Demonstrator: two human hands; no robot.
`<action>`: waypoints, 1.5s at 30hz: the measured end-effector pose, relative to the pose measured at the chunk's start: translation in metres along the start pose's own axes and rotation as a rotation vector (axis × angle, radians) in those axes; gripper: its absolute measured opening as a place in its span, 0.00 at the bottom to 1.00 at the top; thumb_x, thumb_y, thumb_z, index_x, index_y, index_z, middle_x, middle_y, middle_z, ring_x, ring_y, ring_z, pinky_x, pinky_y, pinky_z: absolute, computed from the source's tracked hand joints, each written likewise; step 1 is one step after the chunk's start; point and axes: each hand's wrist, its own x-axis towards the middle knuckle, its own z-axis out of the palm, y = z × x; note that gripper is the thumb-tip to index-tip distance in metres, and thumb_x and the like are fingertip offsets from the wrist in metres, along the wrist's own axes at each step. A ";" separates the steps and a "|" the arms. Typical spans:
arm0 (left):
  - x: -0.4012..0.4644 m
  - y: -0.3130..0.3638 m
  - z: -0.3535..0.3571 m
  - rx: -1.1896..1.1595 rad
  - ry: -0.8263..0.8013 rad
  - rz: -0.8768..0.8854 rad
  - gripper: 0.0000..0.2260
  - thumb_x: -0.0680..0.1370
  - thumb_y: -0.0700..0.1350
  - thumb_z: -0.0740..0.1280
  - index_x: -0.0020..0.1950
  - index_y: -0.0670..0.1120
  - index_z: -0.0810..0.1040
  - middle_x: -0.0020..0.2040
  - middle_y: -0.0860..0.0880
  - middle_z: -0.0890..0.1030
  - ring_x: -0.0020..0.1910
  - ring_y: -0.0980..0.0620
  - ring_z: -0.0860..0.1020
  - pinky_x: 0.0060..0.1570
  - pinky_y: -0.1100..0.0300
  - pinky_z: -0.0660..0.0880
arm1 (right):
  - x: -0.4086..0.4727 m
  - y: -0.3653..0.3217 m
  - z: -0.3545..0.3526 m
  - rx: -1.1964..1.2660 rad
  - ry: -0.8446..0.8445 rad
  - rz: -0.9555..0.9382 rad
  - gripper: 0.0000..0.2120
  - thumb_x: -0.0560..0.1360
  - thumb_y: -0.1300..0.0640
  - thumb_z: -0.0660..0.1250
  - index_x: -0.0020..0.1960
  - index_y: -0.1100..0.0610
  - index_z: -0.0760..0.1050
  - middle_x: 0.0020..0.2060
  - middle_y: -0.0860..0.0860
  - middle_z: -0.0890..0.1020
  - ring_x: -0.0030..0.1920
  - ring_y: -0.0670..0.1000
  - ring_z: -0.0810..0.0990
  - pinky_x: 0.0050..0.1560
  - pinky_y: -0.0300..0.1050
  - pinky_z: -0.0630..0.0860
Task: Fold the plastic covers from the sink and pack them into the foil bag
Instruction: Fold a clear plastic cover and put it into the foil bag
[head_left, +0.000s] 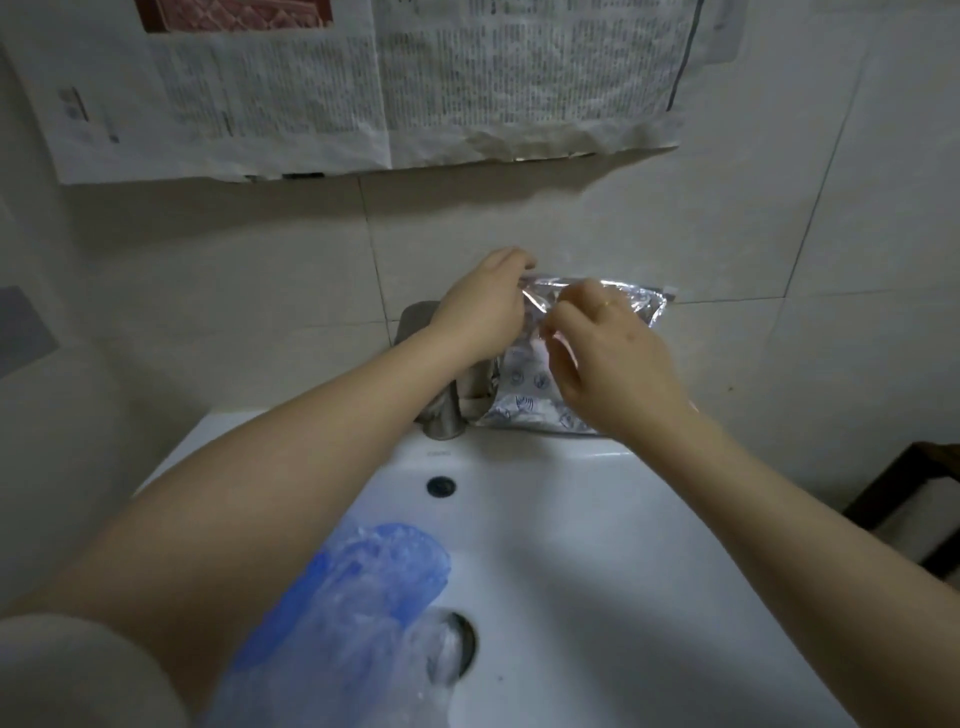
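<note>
the foil bag (524, 384) stands upright on the back ledge of the sink (571, 519), leaning toward the tiled wall (208, 291), just right of the steel tap (441, 410). it is silvery and crinkled, shiny along its top edge, with a white front panel printed with small blue round marks lower down.

the left hand (480, 312) grips the bag's top left corner, fingers curled over the rim. the right hand (618, 364) pinches the top edge just beside it, thumb and forefinger closed on the foil; a ring shows on 1 finger. the mouth of the bag lies between the 2 grips and stretches past the right hand to its far right corner.

well below both hands, in the basin under the left forearm, lie the plastic covers (363, 587): thin, translucent, crumpled film, blue at the upper end and paler near the drain (457, 644), which they partly overlap.

above the hands, newspaper sheets (363, 88) hang on the wall.
</note>
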 end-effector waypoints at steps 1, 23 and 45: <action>-0.007 0.001 -0.006 -0.044 0.023 -0.007 0.16 0.79 0.39 0.59 0.67 0.44 0.69 0.68 0.45 0.70 0.60 0.47 0.73 0.57 0.60 0.67 | -0.009 -0.003 0.005 0.022 -0.064 0.001 0.13 0.72 0.57 0.55 0.45 0.62 0.75 0.45 0.59 0.77 0.44 0.62 0.76 0.32 0.49 0.74; -0.200 -0.018 -0.007 -0.472 -0.231 -0.314 0.14 0.76 0.48 0.66 0.60 0.46 0.74 0.52 0.51 0.77 0.52 0.55 0.75 0.48 0.66 0.68 | -0.089 -0.098 0.010 0.794 -0.738 0.497 0.19 0.67 0.74 0.66 0.53 0.57 0.78 0.43 0.50 0.79 0.34 0.39 0.74 0.39 0.32 0.72; -0.225 -0.043 0.017 -0.835 -0.242 -0.182 0.11 0.76 0.48 0.67 0.55 0.61 0.73 0.68 0.56 0.67 0.67 0.63 0.65 0.65 0.67 0.59 | -0.116 -0.084 -0.007 0.332 -0.646 0.140 0.09 0.74 0.62 0.65 0.48 0.50 0.79 0.43 0.47 0.83 0.45 0.50 0.80 0.46 0.46 0.71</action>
